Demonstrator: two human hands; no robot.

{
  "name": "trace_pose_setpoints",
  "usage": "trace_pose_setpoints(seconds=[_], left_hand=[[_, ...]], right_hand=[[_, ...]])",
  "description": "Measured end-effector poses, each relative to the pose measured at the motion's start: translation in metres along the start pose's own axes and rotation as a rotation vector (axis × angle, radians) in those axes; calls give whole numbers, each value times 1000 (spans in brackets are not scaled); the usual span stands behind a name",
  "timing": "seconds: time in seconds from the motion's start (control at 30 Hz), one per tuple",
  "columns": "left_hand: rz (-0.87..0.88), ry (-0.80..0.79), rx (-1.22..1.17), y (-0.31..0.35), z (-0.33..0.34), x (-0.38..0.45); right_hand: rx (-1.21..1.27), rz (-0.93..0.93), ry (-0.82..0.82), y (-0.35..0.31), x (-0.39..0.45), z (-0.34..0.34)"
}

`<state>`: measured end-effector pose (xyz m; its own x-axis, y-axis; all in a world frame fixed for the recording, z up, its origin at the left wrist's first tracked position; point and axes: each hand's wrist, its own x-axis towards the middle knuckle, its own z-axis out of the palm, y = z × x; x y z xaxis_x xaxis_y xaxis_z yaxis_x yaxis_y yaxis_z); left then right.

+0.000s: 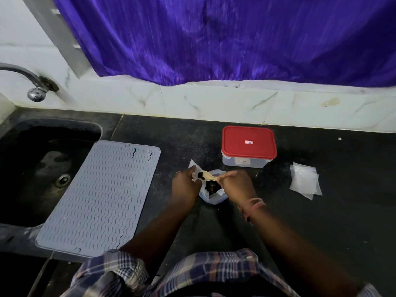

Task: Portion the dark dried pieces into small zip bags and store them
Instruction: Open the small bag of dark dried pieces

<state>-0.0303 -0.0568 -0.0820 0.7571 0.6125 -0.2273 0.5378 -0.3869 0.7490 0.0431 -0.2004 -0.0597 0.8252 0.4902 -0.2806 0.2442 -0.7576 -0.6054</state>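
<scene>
- Right hand (235, 183), centre of frame, fingers curled round the handle end of a pale spoon (209, 176); pink and red thread bands on that wrist.
- Spoon looks like light wood or plastic, its rounded bowl points left and carries a few dark dried pieces (201, 175), lumpy and near black.
- Left hand (185, 185) just left of the spoon, pinching a small clear zip bag (194, 167); the bag's thin flat corner sticks up above the fingers, spoon bowl right at its mouth.
- Between and below the hands sits a crumpled clear plastic bag (212, 197), open at the top, with more dark pieces inside; it rests on the counter.
- Counter (321, 221) is black speckled stone, glossy.
- Box (248, 146) in upper centre-right: clear plastic, rounded rectangle, smooth red lid on, small label at lid centre. Just behind the hands, not touching them.
- Stack of flat clear zip bags (304, 181) at right centre, slightly fanned, well apart from the hands.
- Grey mat (102, 196) at left centre, rubbery, rounded rectangle, wavy ridge pattern; its left part overhangs the sink (32, 168).
- Sink is dark and sunken, with a round metal drain.
- Chrome tap (36, 91) at upper left, curved, mounted on the white marbled wall tiles (214, 101).
- Purple curtain (235, 39) across the top, shiny pleated cloth, blurred.
- Plaid shirt (192, 275) at the bottom edge, sleeves rolled.
</scene>
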Motion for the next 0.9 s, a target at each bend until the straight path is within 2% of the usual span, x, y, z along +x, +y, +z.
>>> trace_pose_setpoints(seconds=[0.1,0.17,0.23,0.3,0.43,0.57,0.73,0.9], left_hand=[[24,-1,-13,3,1,-2],[15,-4,-34,1,2,-2],[-8,-1,-56,1,3,-3],[-41,8,-94,-2,4,-1],[-127,-9,-147,-4,5,3],[-137,-18,-200,-7,7,4],[-204,56,-173,-14,6,9],[-360,112,-203,-18,9,12]], right_hand=[[195,122,181,-7,-2,6],[91,-7,224,-13,-5,9],[-106,-196,203,-16,-13,13],[-320,-357,277,-14,-16,16],[-541,-551,382,3,-18,28],[-395,-501,360,12,-15,30],[20,-327,437,14,-18,16],[14,-125,451,31,-23,11]])
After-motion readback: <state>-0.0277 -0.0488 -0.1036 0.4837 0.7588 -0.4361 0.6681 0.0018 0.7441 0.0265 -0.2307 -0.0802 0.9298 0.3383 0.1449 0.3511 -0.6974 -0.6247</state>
